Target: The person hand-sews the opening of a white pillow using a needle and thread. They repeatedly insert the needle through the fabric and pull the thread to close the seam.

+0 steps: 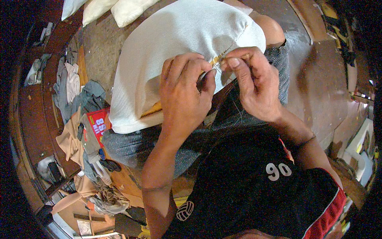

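A large white fabric cushion (171, 36) rests across my lap. Along its right side runs a seam with a gap, and a strip of yellow-brown (217, 59) shows at the gap. My left hand (185, 87) is closed in a pinch on the cushion cover's edge beside that gap. Facing it, my right hand (256, 79) has thumb and forefinger pressed together at the seam, with thin thread at the fingertips. Loose thread (240, 109) hangs in loops below the right hand. Whether a needle is between those fingers is too small to tell.
Pale cushions (129, 10) lie at the far left on the floor. Crumpled cloths (89, 95) and a red printed packet (99, 122) sit left of my lap. Wooden boards (36, 119) edge the left side. A white object (360, 147) stands at the right.
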`<state>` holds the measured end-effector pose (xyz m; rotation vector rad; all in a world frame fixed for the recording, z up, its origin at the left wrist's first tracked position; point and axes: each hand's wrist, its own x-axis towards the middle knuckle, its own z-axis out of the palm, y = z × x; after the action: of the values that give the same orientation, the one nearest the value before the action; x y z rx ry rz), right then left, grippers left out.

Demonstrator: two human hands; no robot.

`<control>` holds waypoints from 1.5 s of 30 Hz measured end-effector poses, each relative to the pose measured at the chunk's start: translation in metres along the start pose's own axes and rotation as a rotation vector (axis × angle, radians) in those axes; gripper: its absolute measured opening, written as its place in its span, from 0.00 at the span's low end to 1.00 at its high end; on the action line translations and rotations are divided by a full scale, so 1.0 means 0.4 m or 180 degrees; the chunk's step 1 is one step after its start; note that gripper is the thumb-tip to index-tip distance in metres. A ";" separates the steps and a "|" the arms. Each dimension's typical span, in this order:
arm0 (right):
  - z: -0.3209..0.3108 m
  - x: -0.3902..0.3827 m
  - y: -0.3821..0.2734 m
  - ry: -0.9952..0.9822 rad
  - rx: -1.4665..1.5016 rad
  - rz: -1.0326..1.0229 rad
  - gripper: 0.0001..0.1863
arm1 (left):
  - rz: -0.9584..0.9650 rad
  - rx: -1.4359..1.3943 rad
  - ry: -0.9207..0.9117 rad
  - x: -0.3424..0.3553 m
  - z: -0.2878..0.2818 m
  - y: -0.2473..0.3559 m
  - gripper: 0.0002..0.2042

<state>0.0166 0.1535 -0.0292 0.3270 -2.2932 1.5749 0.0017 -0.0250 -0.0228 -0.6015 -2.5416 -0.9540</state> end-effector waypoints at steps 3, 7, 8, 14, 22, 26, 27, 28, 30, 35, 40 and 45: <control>0.003 -0.001 -0.001 -0.0035 0.0133 0.0041 0.05 | 0.0065 0.0046 0.0006 0.002 -0.001 -0.004 0.11; 0.001 0.009 0.007 0.0031 0.0067 -0.0143 0.05 | 0.0066 0.0050 0.0045 0.001 0.003 -0.007 0.11; 0.001 0.011 0.006 0.0029 0.0005 -0.0187 0.05 | 0.0072 0.0062 0.0062 0.001 0.004 -0.007 0.11; -0.002 0.004 0.009 0.0047 0.0092 -0.0137 0.05 | 0.0043 0.0038 0.0036 0.001 -0.001 -0.003 0.10; -0.018 -0.005 0.011 -0.0233 -0.0320 -0.0253 0.07 | 0.0028 0.0028 0.0005 0.002 -0.005 -0.001 0.10; -0.017 -0.007 0.019 -0.0168 -0.0396 -0.0401 0.07 | 0.0023 0.0014 -0.0005 0.003 -0.003 -0.001 0.10; -0.017 -0.008 0.018 -0.0179 -0.0328 -0.0333 0.07 | 0.0039 0.0028 -0.0001 0.003 -0.003 -0.001 0.10; -0.015 -0.009 0.017 -0.0190 -0.0261 -0.0265 0.07 | 0.0056 0.0041 0.0003 0.003 -0.003 -0.002 0.10; -0.011 -0.009 0.013 -0.0151 0.0043 -0.0057 0.07 | 0.0061 0.0038 -0.0003 0.003 -0.003 -0.002 0.10; -0.003 -0.003 0.022 -0.0175 0.0842 0.0353 0.07 | -0.0027 -0.0026 -0.0037 0.002 -0.006 0.001 0.09; 0.000 -0.001 0.020 -0.0031 0.0671 0.0145 0.07 | -0.0014 -0.0009 0.0010 0.001 -0.003 0.001 0.09; -0.002 -0.007 0.016 0.0021 0.0289 -0.0123 0.06 | -0.0016 0.0035 0.0023 0.001 -0.003 0.002 0.09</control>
<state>0.0171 0.1563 -0.0356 0.3858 -2.2014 1.6615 0.0020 -0.0254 -0.0215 -0.5875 -2.5414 -0.9417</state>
